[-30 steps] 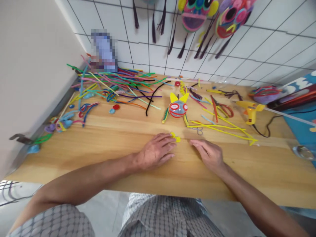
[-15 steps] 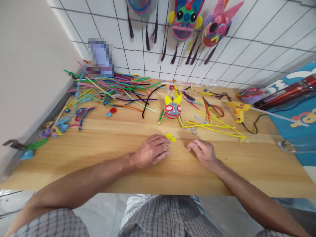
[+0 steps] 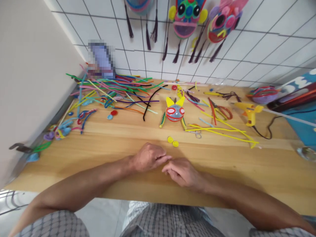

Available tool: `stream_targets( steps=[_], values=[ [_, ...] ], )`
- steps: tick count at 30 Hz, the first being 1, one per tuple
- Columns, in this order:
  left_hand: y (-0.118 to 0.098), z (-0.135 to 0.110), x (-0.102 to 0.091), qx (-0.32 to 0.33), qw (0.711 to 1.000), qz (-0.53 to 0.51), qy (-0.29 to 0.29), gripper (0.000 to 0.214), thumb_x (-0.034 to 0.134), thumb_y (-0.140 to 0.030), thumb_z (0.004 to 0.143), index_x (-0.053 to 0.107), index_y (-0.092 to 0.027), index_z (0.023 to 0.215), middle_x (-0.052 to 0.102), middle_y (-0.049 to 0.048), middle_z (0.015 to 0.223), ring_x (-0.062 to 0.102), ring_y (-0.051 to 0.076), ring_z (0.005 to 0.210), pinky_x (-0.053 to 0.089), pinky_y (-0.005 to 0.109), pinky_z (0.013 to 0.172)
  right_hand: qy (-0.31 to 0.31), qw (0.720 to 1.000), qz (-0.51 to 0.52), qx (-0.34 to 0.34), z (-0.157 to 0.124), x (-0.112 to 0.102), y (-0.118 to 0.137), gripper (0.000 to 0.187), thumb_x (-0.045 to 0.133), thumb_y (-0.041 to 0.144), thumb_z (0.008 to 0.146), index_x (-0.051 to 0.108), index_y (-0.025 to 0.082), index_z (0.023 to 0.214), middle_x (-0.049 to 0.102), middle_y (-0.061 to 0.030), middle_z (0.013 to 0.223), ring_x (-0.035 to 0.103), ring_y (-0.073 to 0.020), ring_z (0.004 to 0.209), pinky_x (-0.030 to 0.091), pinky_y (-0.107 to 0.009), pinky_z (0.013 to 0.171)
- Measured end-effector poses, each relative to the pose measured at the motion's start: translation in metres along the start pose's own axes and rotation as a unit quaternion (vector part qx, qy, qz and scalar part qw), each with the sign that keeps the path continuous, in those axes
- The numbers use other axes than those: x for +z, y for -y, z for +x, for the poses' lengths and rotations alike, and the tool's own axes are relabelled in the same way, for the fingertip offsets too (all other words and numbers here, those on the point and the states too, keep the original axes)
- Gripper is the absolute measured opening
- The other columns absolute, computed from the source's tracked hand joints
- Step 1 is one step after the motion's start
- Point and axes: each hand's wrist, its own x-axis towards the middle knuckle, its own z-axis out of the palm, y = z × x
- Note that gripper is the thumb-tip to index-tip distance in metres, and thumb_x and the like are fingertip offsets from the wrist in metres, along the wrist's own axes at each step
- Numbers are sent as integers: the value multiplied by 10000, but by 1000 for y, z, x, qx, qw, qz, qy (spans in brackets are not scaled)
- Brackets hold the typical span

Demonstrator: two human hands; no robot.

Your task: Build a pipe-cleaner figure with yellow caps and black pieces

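Note:
My left hand [image 3: 148,157] and my right hand [image 3: 182,171] rest close together on the wooden table [image 3: 98,144] near its front edge, fingertips touching. Both have their fingers curled in, and I see nothing in either. Two small yellow discs [image 3: 172,142] lie just beyond the hands. Farther back stands a small pipe-cleaner creature [image 3: 174,112] with a grey face, red-rimmed eyes and yellow ears.
A heap of coloured pipe cleaners [image 3: 116,89] fills the back left. Long yellow pipe cleaners [image 3: 222,131], small scissors [image 3: 197,133], red-handled scissors [image 3: 219,110] and a yellow glue gun [image 3: 248,112] lie to the right. Colourful masks [image 3: 187,16] hang on the tiled wall.
Both hands have pulled back from the yellow discs toward the table's front edge and come together, the fingers curling in. The discs stay where they were.

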Motion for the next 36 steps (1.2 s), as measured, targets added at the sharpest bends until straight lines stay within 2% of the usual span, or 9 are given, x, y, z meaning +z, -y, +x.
stream_targets(
  steps=[4,9,18,24,28,30,32,34,36],
  values=[
    [0,0,-2,-21,999,-3,25,496,498,-337,1095,478,-190,623,518,-27,556,461,102,516,299,284,548,12,999,30,30,-3,0,-8,240,444,147,1039,674,216,1024,699,15,741,637,-126,658,482,-230,674],
    [1,-1,-2,-44,998,-3,51,509,488,-362,1098,474,-189,620,503,-26,559,471,100,525,304,279,552,26,998,37,36,-6,-3,-9,245,445,152,1028,681,216,1024,735,-4,794,664,-139,697,486,-243,709],
    [-1,3,1,-59,998,-11,11,524,530,-327,1079,435,-187,582,430,-48,520,372,82,478,268,275,515,23,998,47,35,-4,1,-9,248,466,125,989,692,224,1011,743,-8,792,684,-154,731,525,-261,746],
    [-2,1,6,-94,995,13,26,506,526,-341,1075,486,-183,596,477,-28,539,425,97,501,294,274,539,5,1000,19,15,-4,2,-7,223,479,86,973,653,225,992,738,-4,792,678,-149,699,512,-252,702],
    [-4,1,1,-109,994,8,28,512,524,-360,1071,482,-178,594,481,-27,539,415,93,502,295,257,541,9,1000,4,-8,-3,3,-9,222,483,77,976,646,227,999,738,-6,803,692,-152,711,512,-254,691],
    [-2,2,-5,-136,990,36,20,498,522,-364,1067,504,-176,606,514,-17,555,434,97,515,290,258,548,14,1000,1,-16,-3,2,-9,229,476,74,978,646,224,1014,738,-10,811,700,-153,718,514,-254,684],
    [5,5,-15,-192,977,97,4,470,529,-367,1058,541,-175,629,573,6,595,477,111,548,287,267,565,18,1000,-1,-24,-2,2,-9,234,468,72,982,645,220,1017,738,-14,813,704,-153,717,516,-253,675],
    [17,11,-28,-263,949,172,-10,412,556,-370,1039,590,-174,679,650,40,678,547,135,613,309,274,594,21,999,-4,-26,-2,1,-8,234,464,73,985,643,219,1018,739,-16,813,706,-154,716,519,-255,673],
    [31,19,-41,-336,912,235,-25,290,600,-382,1018,663,-171,829,735,82,859,644,175,756,367,278,651,26,999,-8,-25,-1,1,-8,229,467,81,986,642,222,1023,740,-16,814,709,-158,719,524,-261,676]
  ],
)
